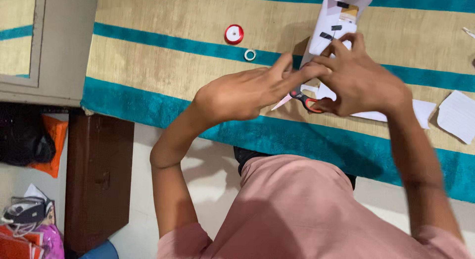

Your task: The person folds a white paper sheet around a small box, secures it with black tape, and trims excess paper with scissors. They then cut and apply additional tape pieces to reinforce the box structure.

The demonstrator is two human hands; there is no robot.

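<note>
Lying on the striped mat (148,66): red ribbon spool (234,34), small white ring (250,54) | left hand (247,93) fingers stretched, pressing the white folded paper (332,26) | right hand (358,78) fingers curled on paper, above red-handled scissors (303,99) | paper scraps (457,115) right

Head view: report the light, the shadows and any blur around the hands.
Head view: soft, even indoor light with no glare; the left hand and right hand are slightly motion-blurred; the arms cast faint shadows on the pale floor; the red ribbon spool and striped mat look reasonably sharp.
</note>
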